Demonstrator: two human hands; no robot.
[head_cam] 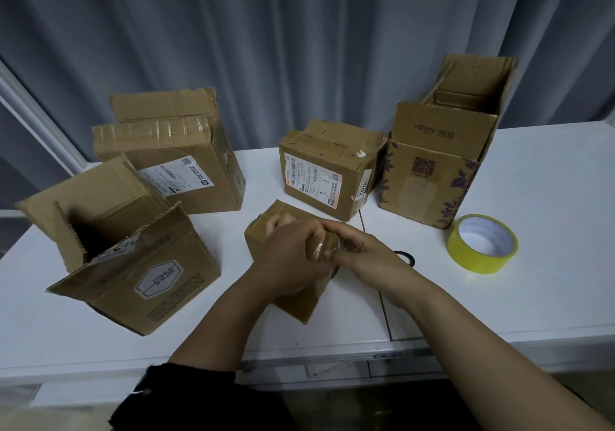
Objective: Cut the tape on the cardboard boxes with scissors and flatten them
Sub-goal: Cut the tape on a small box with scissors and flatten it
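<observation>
At frame centre, the left grip [286,251] curls over the small box [299,301]; the right grip [362,251] pinches its taped corner.

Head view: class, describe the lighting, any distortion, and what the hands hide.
Head view: dim, bluish light; the wide-angle lens bends the table edges; tape on the small box glints; left hand and right hand hide its top.

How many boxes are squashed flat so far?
None are flat yet. The front left box and the tall leafy box are already open. The left hand and right hand grip the small box. All five boxes still need flattening.
</observation>
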